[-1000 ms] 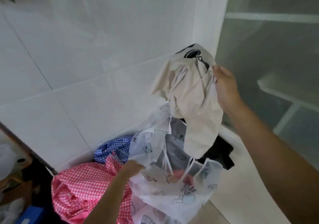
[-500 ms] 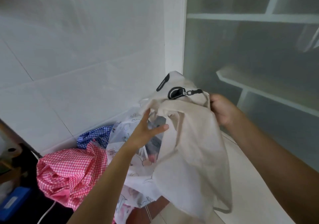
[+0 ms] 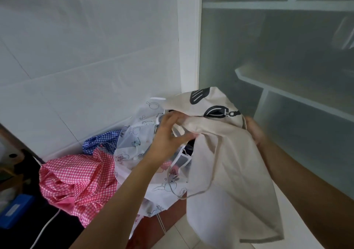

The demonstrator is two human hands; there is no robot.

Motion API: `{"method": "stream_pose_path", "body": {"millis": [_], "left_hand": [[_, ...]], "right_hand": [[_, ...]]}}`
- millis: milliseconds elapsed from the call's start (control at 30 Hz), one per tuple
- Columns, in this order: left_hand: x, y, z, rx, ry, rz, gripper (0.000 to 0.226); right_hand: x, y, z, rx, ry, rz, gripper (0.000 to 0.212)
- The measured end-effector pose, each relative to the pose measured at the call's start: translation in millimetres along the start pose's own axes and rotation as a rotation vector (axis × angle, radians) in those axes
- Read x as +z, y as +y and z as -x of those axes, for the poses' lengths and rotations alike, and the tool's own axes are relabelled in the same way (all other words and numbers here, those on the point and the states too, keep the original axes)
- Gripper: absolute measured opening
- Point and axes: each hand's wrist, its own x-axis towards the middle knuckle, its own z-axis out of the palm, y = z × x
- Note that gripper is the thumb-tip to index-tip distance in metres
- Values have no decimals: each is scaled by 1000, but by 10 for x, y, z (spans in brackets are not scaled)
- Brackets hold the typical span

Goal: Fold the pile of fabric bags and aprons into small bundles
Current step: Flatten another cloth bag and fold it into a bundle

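One beige bag (image 3: 229, 162), black utensil prints (image 3: 220, 112), in left hand (image 3: 168, 133) and right hand (image 3: 253, 130)

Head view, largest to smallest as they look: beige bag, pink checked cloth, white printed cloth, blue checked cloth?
1. beige bag, held nearer the camera, which inflates it.
2. pink checked cloth and white printed cloth: about alike, white partly hidden, so unranked.
3. blue checked cloth, mostly covered.

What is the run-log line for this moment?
object: beige bag, held up | left hand: pinches its top edge | right hand: grips its right side | pile: unfolded
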Motion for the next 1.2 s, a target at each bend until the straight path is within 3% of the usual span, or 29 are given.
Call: {"method": "stream_pose_path", "body": {"millis": [33, 100, 200, 300, 367, 467, 567, 667, 733, 833, 900, 967, 1033, 1100, 1200], "left_hand": [[-30, 35, -13, 15, 28, 11, 25], [-94, 121, -26, -27, -14, 58, 12], [-192, 198, -41, -48, -100, 134, 20], [-218, 196, -93, 4, -189, -78, 24], [-188, 144, -119, 25, -139, -159, 31], [-204, 184, -142, -75, -41, 69, 24], [-226, 324, -215, -167, -71, 136, 20], [-177, 408, -322, -285, -56, 17, 22], [-113, 393, -402, -362, -21, -40, 24], [-20, 351, -484, -426, 7, -66, 32], [46, 362, -515, -439, 3, -57, 32], [77, 387, -529, -427, -10, -78, 31], [44, 414, -560, -402, -29, -91, 33], [-90, 413, -604, -348, -59, -101, 39], [-411, 362, -659, -262, -284, -284, 42]], "right_hand": [[-23, -18, -8, 14, 0, -5, 70], [-101, -29, -70, 49, -3, 16, 73], [-305, 35, -170, 28, 35, 118, 69], [-338, 49, -223, 23, 86, 133, 74], [-284, 34, -251, 69, 82, 130, 74], [-328, 14, -388, 146, 116, 216, 62], [-456, 79, -500, 183, 198, 306, 32], [-563, 234, -706, 17, 390, 537, 17], [-440, 324, -663, -214, 455, 639, 30], [-29, 494, -389, -428, 252, 671, 52], [120, 719, -307, -447, 157, 978, 56], [97, 920, -364, -512, 236, 1246, 49], [-21, 953, -454, -544, 358, 1323, 40], [-164, 876, -534, -455, 452, 1392, 29], [-370, 657, -626, -273, 446, 1473, 18]]}}
